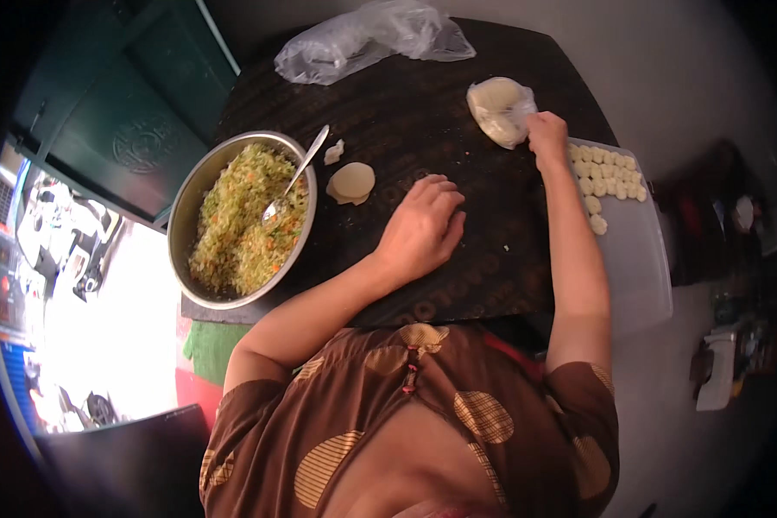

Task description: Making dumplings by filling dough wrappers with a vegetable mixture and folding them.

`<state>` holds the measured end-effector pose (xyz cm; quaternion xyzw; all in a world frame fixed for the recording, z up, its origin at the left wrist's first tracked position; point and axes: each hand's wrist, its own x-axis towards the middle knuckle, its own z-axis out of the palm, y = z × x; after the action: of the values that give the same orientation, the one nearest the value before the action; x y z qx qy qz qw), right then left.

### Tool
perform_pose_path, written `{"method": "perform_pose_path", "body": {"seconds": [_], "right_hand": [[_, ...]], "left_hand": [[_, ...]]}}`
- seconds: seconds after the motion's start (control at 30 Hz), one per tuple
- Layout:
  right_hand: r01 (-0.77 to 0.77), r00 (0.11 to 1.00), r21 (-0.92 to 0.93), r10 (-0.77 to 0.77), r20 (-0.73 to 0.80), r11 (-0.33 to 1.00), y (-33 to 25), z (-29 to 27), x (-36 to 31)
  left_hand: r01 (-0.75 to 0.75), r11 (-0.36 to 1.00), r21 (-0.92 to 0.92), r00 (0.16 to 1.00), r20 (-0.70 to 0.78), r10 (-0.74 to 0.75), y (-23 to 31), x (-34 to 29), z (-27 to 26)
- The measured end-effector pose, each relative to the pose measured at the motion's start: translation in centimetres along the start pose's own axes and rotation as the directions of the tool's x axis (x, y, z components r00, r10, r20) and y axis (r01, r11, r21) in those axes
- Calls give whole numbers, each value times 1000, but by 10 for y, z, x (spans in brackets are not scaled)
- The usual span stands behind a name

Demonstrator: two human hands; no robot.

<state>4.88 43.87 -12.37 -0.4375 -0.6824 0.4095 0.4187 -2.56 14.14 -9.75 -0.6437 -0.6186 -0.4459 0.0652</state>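
Where the two forearms reach in over the near edge, the dark worktop (371, 112) carries the following, largest first.

- Tray (634, 268), pale plastic: along the right edge, probably put there to suit the right arm.
- Bowl (184, 233), metal, heaped with chopped vegetables (242, 216): by the left edge, apparently aside to leave the middle for handwork.
- Large clear bag (371, 39), crumpled: at the far edge, seemingly pushed out of the way.
- Small clear bag (520, 105) of flat dough rounds (496, 86): toward the far right corner, held at its near right side, perhaps to steady the loose plastic.
- Spoon (295, 180): in the bowl, handle over the rim, likely for an easy grasp.
- Loose dough rounds (354, 181), overlapping: just right of the bowl.
- Small white pieces (609, 177): grouped at the tray's far end, presumably filled from there.
- White scrap (334, 152): beyond the loose rounds.

Right hand (546, 138): arm nearly straight, fingers pinched together on the small bag's plastic. Left hand (423, 220): elbow bent, palm down mid-worktop, fingers together and loosely curled; whether they cover anything cannot be told.
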Motion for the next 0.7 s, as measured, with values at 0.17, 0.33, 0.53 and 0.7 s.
{"method": "perform_pose_path", "body": {"seconds": [0.17, 0.33, 0.53, 0.7], "right_hand": [[337, 941, 41, -336, -32, 941, -9, 6, -8], [514, 832, 109, -525, 176, 851, -34, 13, -51], [300, 766, 207, -365, 529, 931, -24, 8, -64], [330, 570, 282, -428, 701, 901, -30, 9, -76]], "left_hand": [[-10, 1000, -29, 1000, -4, 9, -7, -2, 5], [1, 1000, -26, 1000, -27, -2, -11, -8, 4], [35, 999, -37, 998, -50, -37, -7, 4, 7], [285, 957, -51, 952, -98, -288, -10, 41, 13]]}}
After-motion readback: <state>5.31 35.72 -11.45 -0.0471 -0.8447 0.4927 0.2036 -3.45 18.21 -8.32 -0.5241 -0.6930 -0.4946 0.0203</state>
